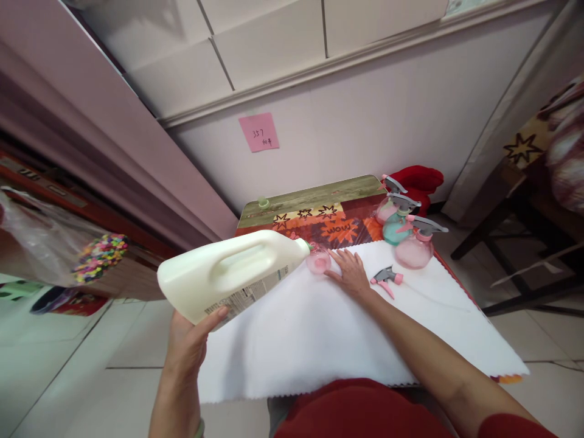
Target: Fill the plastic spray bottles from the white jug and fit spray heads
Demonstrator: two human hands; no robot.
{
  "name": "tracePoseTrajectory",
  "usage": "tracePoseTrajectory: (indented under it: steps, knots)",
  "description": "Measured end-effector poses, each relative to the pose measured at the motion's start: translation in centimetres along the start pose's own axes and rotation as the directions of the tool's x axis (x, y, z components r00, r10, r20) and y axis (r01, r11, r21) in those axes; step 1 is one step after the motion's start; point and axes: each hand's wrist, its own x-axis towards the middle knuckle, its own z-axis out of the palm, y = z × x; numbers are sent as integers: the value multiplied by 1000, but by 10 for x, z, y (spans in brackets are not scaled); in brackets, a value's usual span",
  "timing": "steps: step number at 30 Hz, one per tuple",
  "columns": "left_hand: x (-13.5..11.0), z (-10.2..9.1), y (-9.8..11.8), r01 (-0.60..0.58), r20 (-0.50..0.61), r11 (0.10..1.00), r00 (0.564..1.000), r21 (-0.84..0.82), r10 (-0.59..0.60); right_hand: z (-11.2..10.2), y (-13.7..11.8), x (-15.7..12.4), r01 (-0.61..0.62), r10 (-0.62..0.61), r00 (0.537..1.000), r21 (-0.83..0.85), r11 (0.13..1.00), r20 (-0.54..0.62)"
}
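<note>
A large pale-green plastic detergent jug (241, 267) is tipped to the right in my left hand (194, 334), which grips its base from below with the thumb along the label. Its mouth meets the open neck of a small round pink spray bottle (318, 263) standing on white cloth. My right hand (350, 272) steadies that bottle from the right with thumb and index finger, the other fingers stretched over the cloth. Whether liquid is flowing cannot be made out. To the right of this hand lies a loose grey-and-pink trigger sprayer (387, 280) with its thin tube.
At the table's right edge stand a pink spray bottle (414, 250), a teal one (396, 228) and another pink one (387, 210) behind. A green cap (263, 202) rests at the back left. White cloth (292, 347) covers the table's front; a wall (328, 134) rises behind.
</note>
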Motion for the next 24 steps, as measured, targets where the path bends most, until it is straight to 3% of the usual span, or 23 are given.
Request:
tracePoseTrajectory:
  steps: [24]
  knots:
    - [-2, 4, 7, 2, 26, 1000, 1000, 5, -2, 0, 1, -1, 0, 0, 1000, 1, 1000, -7]
